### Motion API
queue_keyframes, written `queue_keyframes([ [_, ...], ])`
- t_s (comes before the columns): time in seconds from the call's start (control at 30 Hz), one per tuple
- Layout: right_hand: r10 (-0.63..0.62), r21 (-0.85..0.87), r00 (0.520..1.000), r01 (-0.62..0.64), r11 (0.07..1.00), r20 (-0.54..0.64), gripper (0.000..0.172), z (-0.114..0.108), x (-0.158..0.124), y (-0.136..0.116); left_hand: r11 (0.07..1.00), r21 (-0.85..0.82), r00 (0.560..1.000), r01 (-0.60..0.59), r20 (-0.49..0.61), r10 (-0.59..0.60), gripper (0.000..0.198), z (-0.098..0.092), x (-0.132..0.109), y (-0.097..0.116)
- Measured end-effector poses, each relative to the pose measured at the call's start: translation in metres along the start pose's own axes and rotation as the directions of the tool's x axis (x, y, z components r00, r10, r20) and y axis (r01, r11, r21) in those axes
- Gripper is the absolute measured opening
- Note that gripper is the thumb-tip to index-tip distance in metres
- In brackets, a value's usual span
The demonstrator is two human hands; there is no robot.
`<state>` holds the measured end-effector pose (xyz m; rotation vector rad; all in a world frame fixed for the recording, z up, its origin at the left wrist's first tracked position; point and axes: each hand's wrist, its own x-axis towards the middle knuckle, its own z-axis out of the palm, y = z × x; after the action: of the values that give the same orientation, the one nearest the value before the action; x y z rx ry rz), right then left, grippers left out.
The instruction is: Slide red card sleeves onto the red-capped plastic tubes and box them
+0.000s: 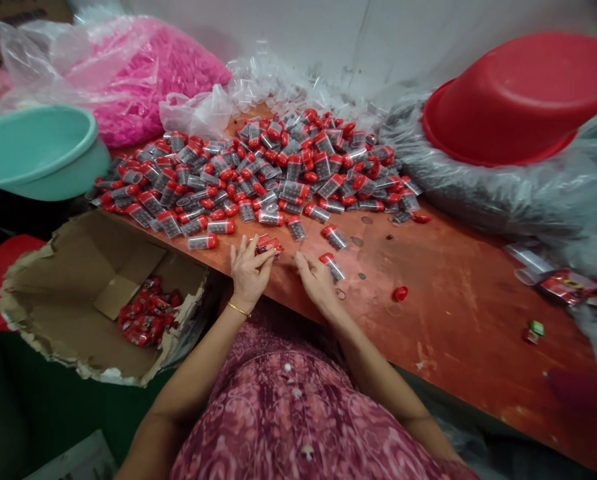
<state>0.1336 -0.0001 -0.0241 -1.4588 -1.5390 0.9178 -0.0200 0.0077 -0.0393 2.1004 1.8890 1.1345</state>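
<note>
At the table's front edge, my left hand [249, 272] has its thumb and fingers at a small stack of red printed cards [270, 247], gripping its left side. My right hand [316, 281] is just right of the cards, fingers curled together; whatever they may hold is hidden. Close beside it lies a clear tube with a red cap [333, 267], dark bits inside. Another such capped tube [335, 237] rests a little farther back. Beyond both hands spreads a large heap of these red-capped tubes [278, 167].
A torn cardboard box [78, 267] with red printed packets [151, 312] stands at lower left. A teal basin [38, 150] and a bag of pink pieces [143, 73] are behind it. At right, an upturned red tub [518, 93] sits on plastic bags [508, 193]. A loose red cap [400, 293] lies nearby.
</note>
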Motion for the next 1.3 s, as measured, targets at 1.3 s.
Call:
queue_keyframes([
  [1.3, 0.091, 0.256, 0.964, -0.025, 0.966, -0.249, 0.046, -0.008, 0.035, 0.008, 0.999, -0.032, 0.992, -0.015, 0.121, 0.019, 0.048, 0.002, 0.071, 0.022],
])
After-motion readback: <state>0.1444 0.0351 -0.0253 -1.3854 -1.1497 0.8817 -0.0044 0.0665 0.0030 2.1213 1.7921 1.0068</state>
